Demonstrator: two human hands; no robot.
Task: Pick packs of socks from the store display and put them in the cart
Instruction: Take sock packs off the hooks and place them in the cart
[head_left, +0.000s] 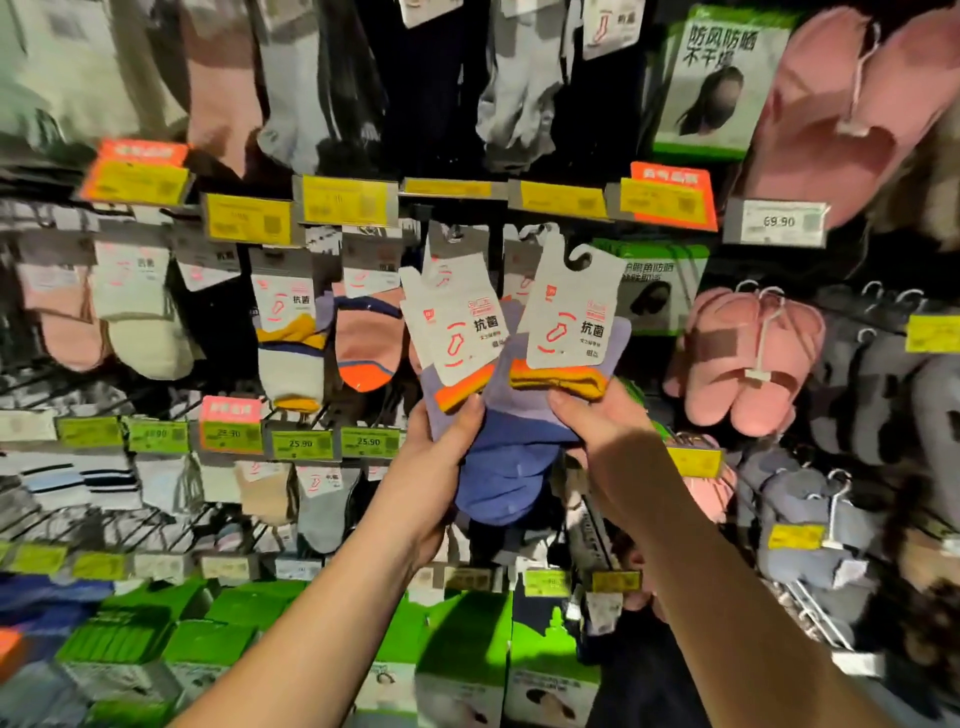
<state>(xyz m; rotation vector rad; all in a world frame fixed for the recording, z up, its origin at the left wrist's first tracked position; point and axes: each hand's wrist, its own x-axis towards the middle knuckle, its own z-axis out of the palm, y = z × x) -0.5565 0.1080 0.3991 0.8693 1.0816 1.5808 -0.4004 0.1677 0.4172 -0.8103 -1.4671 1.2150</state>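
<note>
Two packs of socks are held up in front of the store display. My left hand grips the left sock pack, purple and blue with an orange band and a white card. My right hand pinches the right sock pack, purple with a yellow-orange band; its card hook is free of the peg. More sock packs hang on the display pegs behind and to the left. No cart is in view.
Yellow price tags line the rails. Pink slippers and grey slippers hang at the right. Green boxes stand on the shelf below my arms. White wire hooks stick out at the lower right.
</note>
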